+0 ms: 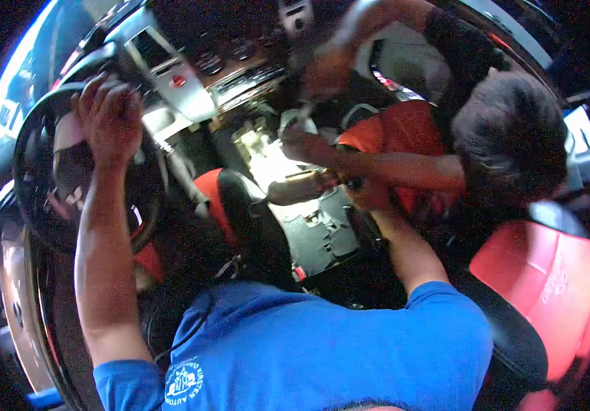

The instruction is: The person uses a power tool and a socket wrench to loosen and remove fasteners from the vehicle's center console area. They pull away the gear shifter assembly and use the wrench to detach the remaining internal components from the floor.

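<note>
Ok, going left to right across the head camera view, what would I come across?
The person's bare left hand, a round red button, a silver-edged rectangular dashboard unit, the person's bare right hand, a red seat back with white lettering.

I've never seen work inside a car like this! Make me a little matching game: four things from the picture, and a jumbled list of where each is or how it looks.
Things:
1. Left hand
2. Right hand
3. Camera wearer's shirt
4. Seat back at far right

Places and looks:
A. Blue, with white print
B. Up at the steering wheel
C. Red and black, with a pale marking
D. Mid-car, to the right of the bright patch in the picture

Pairs: 1-B, 2-D, 3-A, 4-C
</note>
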A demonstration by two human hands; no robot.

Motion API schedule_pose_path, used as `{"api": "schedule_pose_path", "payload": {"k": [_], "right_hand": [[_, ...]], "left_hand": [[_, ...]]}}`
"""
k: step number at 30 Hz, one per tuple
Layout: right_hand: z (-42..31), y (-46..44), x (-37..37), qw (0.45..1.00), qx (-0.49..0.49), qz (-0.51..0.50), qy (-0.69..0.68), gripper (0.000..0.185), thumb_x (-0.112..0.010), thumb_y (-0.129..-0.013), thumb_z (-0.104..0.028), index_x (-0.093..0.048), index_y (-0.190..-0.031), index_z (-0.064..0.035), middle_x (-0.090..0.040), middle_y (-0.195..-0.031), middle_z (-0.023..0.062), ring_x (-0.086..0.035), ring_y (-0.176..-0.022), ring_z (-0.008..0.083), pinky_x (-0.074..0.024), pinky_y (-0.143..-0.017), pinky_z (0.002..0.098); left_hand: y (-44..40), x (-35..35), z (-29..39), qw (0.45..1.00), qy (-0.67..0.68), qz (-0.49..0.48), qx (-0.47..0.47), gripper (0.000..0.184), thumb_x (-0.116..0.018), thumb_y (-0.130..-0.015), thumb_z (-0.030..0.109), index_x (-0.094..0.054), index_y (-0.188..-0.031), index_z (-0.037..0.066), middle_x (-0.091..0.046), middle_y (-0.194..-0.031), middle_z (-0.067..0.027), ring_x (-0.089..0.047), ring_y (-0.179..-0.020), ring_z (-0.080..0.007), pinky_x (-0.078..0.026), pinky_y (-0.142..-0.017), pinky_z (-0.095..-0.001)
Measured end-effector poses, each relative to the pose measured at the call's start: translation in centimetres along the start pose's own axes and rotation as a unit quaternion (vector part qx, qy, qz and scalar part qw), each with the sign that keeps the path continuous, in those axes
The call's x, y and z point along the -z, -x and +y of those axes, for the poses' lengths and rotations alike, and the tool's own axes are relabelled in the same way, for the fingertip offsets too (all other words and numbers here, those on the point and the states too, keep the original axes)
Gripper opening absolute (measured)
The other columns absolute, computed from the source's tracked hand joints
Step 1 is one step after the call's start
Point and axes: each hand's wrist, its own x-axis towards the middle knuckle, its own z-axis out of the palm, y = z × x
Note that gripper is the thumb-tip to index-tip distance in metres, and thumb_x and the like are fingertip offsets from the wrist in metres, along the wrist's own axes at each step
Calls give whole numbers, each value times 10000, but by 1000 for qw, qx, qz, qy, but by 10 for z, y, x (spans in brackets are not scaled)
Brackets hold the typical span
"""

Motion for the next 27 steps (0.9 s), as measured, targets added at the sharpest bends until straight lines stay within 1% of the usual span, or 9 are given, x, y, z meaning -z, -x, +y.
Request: {"api": "schedule_pose_path", "payload": {"k": [2, 4, 6, 7, 9, 10, 15, 22, 27], "right_hand": [[-28, -14, 23, 993, -100, -64, -27, 489, -718, -829, -345, -645, -1258, -121, -664, -1231, 153, -623, -1148, 317, -456, -1041, 447], [-39, -17, 31, 976, -179, -113, -50, 486, -728, -811, -373, -665, -1235, -142, -673, -1220, 131, -624, -1140, 312, -464, -1024, 445], [-33, -14, 27, 954, -215, -186, -94, 534, -738, -777, -405, -667, -1235, -141, -670, -1243, 139, -617, -1155, 323, -459, -1030, 452], [-29, -17, 25, 955, -164, -173, -178, 545, -766, -786, -341, -621, -1273, -144, -629, -1276, 126, -570, -1198, 291, -469, -1030, 438], [-27, -15, 15, 966, -120, -139, -181, 572, -761, -783, -356, -610, -1292, -144, -620, -1290, 135, -560, -1211, 295, -466, -1036, 447], [-25, -6, 4, 977, -140, -124, -102, 589, -730, -771, -435, -644, -1273, -141, -650, -1269, 155, -598, -1180, 330, -453, -1043, 469], [-40, -8, 35, 980, -169, -104, -13, 658, -722, -765, -431, -589, -1329, -119, -601, -1328, 185, -552, -1249, 357, -433, -1070, 492], [-61, -21, 54, 982, -162, -92, 23, 666, -712, -777, -422, -567, -1343, -102, -572, -1342, 212, -491, -1309, 401, -390, -1112, 525], [-20, 1, -13, 964, -164, -178, -107, 666, -715, -790, -460, -572, -1357, -141, -552, -1396, 191, -477, -1331, 399, -376, -1123, 510]], "left_hand": [[24, -22, -24, 998, 58, 1, 11, 177, -684, -889, 273, -671, -989, 128, -682, -1100, -89, -588, -1183, -305, -368, -1048, -529], [38, -33, -47, 998, 6, -32, -45, 216, -656, -926, 267, -660, -1080, 115, -665, -1161, -129, -588, -1171, -337, -409, -1033, -517], [38, -25, -37, 956, -180, -225, -57, 269, -602, -973, 236, -650, -1183, 74, -659, -1197, -157, -589, -1160, -379, -439, -1029, -506], [31, -21, -46, 966, -144, -199, -77, 280, -583, -983, 234, -659, -1202, 78, -664, -1180, -157, -596, -1158, -365, -440, -1032, -506], [20, -8, -63, 978, -74, -152, -124, 309, -544, -1003, 230, -676, -1241, 85, -676, -1146, -158, -609, -1153, -336, -443, -1037, -507], [9, 3, -51, 973, -94, -160, -137, 307, -529, -1011, 247, -685, -1225, 93, -682, -1138, -145, -615, -1145, -321, -445, -1036, -503], [26, -14, -40, 991, -72, -76, -88, 307, -503, -1016, 261, -684, -1203, 100, -683, -1154, -121, -616, -1147, -303, -446, -1041, -491], [43, -22, -67, 987, -73, -94, -104, 321, -511, -989, 203, -639, -1260, 87, -655, -1221, -144, -594, -1192, -324, -442, -1061, -481], [59, -27, -94, 983, -75, -112, -125, 353, -517, -970, 161, -607, -1301, 77, -636, -1268, -160, -577, -1223, -339, -439, -1076, -474]]}}
